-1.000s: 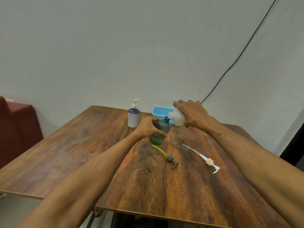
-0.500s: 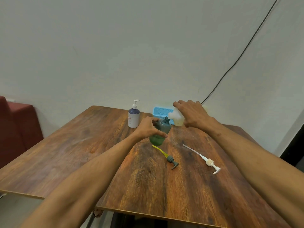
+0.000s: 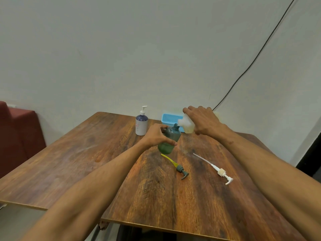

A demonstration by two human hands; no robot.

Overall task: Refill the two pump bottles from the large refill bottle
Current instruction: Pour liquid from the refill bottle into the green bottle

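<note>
Steadying the green bottle (image 3: pixel 167 145), tilted over the middle of the table (image 3: pixel 86 162), in the curled fingers of the left hand (image 3: pixel 156 135), tip the refill bottle (image 3: pixel 186 126) gripped in the right hand (image 3: pixel 203 121), spout seemingly at the open neck, and pour slowly, watching the level.

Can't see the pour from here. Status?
Left hand grips green bottle. Right hand tips refill bottle at its mouth. Grey pump, white pump lie loose, nothing blocking.
</note>
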